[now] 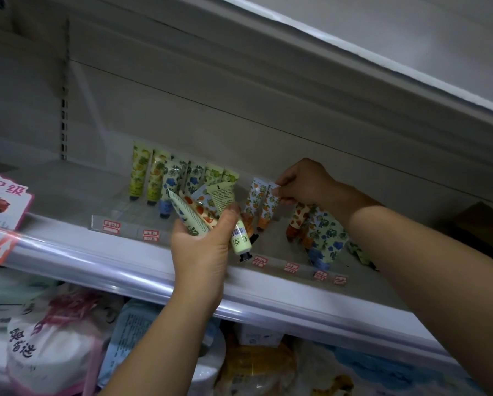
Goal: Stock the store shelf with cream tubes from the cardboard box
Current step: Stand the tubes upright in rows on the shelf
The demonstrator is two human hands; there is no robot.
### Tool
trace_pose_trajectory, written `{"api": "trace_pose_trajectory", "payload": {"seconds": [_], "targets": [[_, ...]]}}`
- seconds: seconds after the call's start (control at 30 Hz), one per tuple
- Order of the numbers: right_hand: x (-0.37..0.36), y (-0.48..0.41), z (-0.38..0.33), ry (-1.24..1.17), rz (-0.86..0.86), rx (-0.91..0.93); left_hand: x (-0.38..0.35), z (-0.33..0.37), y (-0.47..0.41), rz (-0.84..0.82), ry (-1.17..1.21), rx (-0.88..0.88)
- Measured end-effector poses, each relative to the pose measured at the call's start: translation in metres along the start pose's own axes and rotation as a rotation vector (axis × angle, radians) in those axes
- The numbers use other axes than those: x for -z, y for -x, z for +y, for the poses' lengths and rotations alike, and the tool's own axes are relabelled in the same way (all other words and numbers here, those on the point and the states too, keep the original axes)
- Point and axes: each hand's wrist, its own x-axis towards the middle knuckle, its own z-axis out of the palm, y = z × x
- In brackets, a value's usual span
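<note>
On the shelf, right hand pinches tube.

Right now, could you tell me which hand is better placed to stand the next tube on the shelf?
Right, probably. The right hand is in over the shelf, pinching an orange-print tube; the left hand is full, gripping a bundle of tubes.

left hand, forearm angling up from six o'clock, is gripping several cream tubes; right hand, arm extending from four o'clock, is pinching one orange-print tube.
</note>
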Motion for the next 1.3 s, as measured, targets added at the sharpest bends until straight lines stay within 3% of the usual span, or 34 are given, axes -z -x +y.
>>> {"api": "trace_pose_trajectory", "payload": {"seconds": [0.53, 0.67, 0.8, 1.07, 1.3], "targets": [[0.003, 0.007, 0.004, -0.102, -0.012, -0.060, 0.001, -0.003, -0.002, 0.015, -0.016, 0.011], [0.011, 0.011, 0.004, -0.073, 0.101, -0.052, 0.002, -0.004, -0.003, 0.017, -0.020, 0.014], [0.021, 0.033, -0.005, -0.279, 0.266, -0.042, 0.002, -0.004, -0.003, 0.021, -0.009, 0.027], [-0.007, 0.120, -0.035, -0.524, 0.030, -0.062, 0.001, -0.001, -0.003, 0.016, 0.074, 0.052], [-0.030, 0.152, -0.051, -0.599, -0.120, -0.031, 0.000, -0.001, -0.001, -0.065, 0.037, 0.051]]}}
